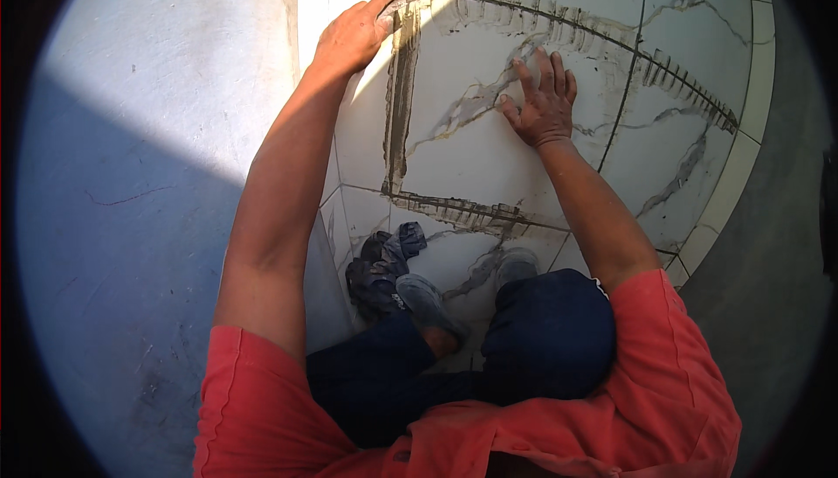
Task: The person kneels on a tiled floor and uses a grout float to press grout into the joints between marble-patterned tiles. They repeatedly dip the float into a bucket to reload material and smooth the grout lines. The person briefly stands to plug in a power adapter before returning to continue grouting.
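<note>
At the far left corner of a white, grey-veined floor tile [476, 159], my left hand [352, 35] is closed, its fingertips pressed down at the joint. A small greyish thing [392, 10] shows at those fingers; its kind is unclear. Dark, wet-looking grout [401, 98] runs in a thick band down the tile's left joint, just below that hand. My right hand [545, 110] rests palm down on the same tile, fingers spread, holding nothing. Grout smeared in short strokes lines the far joint [559, 20] and the near joint [458, 208].
A crumpled dark plastic bag or cloth [382, 261] lies by my shoe [425, 302] at the near left. On the left rises a pale bluish wall [131, 216], partly sunlit. A narrow tile border [738, 159] edges the floor at right, beside a grey surface [768, 242].
</note>
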Demonstrator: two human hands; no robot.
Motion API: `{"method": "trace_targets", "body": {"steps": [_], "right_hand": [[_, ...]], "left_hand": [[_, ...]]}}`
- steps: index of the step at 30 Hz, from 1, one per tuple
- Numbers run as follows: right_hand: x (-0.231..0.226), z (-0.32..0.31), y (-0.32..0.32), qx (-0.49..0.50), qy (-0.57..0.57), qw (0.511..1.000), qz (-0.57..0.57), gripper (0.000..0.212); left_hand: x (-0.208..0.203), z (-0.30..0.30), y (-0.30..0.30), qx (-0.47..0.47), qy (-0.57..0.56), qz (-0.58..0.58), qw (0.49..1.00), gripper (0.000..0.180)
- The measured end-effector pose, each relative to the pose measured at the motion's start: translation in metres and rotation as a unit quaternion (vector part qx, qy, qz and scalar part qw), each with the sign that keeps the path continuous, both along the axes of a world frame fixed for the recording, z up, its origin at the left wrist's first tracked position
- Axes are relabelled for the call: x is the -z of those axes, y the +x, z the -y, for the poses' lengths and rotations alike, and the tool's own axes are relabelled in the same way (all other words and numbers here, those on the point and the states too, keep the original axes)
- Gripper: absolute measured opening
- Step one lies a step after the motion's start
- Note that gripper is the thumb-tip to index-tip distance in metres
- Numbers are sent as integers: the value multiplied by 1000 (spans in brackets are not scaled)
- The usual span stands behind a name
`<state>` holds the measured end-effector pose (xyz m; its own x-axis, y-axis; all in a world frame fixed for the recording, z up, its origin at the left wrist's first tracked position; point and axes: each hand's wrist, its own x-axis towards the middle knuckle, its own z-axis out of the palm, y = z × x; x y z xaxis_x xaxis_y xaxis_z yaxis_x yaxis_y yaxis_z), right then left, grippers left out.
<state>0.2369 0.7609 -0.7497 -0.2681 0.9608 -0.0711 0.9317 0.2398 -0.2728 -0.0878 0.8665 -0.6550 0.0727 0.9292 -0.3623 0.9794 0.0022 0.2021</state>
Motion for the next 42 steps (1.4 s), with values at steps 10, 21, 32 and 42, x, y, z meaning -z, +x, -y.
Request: {"method": "trace_targets", "body": {"steps": [10, 21, 32, 42], "right_hand": [[-1, 1, -2, 2, -4, 1000, -7, 71], [0, 0, 1, 4, -5, 1000, -2, 70], [0, 0, -1, 1, -8, 1000, -1, 74], [-1, 0, 0, 1, -7, 1000, 2, 73]], "left_hand": [[27, -35, -29, -154, -93, 127, 975, 41], [30, -30, -28, 72, 34, 6, 997, 38], [32, -22, -31, 116, 83, -35, 989, 46], [7, -22, -28, 102, 87, -72, 988, 40]]}}
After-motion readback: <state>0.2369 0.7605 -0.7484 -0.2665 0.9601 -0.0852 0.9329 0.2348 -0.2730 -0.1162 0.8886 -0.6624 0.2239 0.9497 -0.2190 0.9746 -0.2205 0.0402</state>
